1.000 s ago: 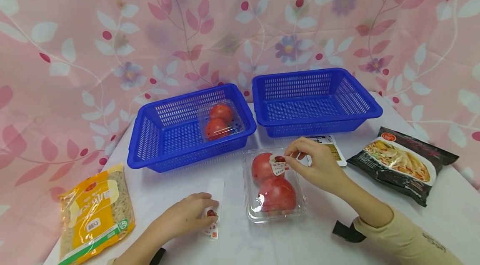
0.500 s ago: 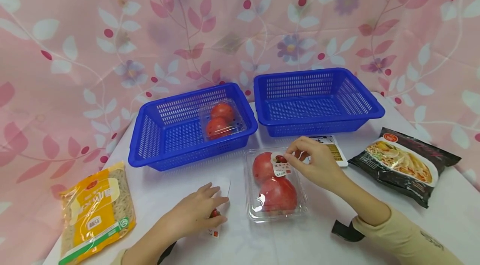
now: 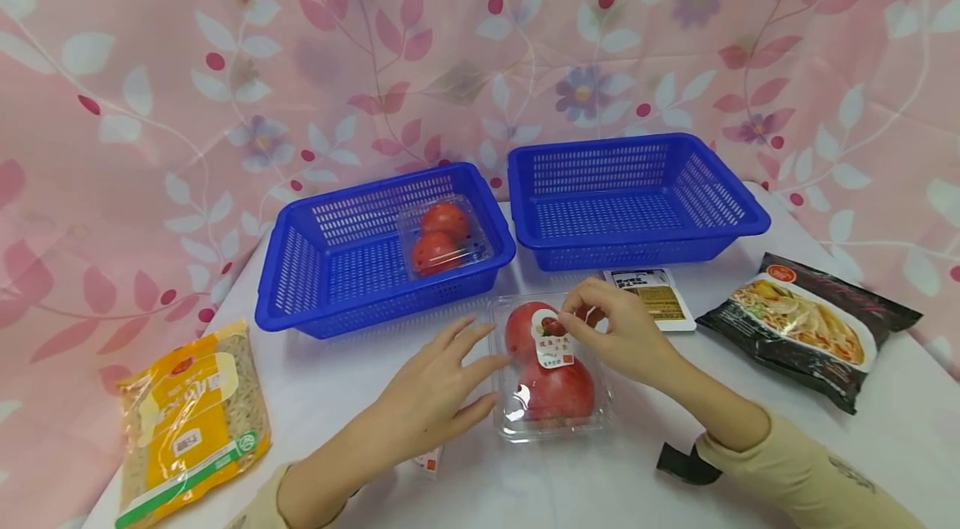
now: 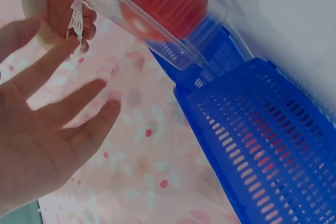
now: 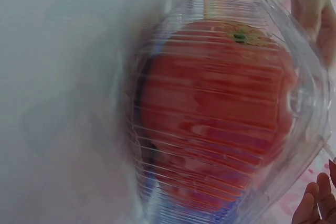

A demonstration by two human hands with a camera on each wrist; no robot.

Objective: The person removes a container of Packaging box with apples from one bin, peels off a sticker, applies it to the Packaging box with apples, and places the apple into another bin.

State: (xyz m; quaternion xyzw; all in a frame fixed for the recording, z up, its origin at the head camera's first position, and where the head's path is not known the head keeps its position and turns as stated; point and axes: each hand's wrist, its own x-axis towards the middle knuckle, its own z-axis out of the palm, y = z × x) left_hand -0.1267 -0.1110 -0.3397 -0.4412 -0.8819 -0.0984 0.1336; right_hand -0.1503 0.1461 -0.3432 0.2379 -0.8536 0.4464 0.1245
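Note:
A clear plastic box (image 3: pixel 517 432) with two tomatoes (image 3: pixel 561 392) inside lies at the middle of the table. My right hand (image 3: pixel 622 333) pinches the upper right edge of a white sticker (image 3: pixel 556 352), printed with a red fruit, over the box lid. Whether the sticker touches the lid, I cannot tell. At the box's left side my left hand (image 3: pixel 423 396) has its fingers spread and holds nothing; the left wrist view shows those fingers (image 4: pixel 79 100) apart. Under the left forearm, mostly hidden, lies a sticker strip (image 3: pixel 429 462).
Behind stand two blue baskets; the left basket (image 3: pixel 375 314) holds another tomato box (image 3: pixel 480 250), the right basket (image 3: pixel 630 254) has nothing in it. A yellow grain bag (image 3: pixel 191 429) lies left. A white-and-gold packet (image 3: pixel 660 300) and black noodle bag (image 3: pixel 810 325) lie right.
My left hand has left the sticker strip and moved right and up to the box's left side, fingers spreading. My right hand has shifted slightly left with the sticker, which now faces up more squarely.

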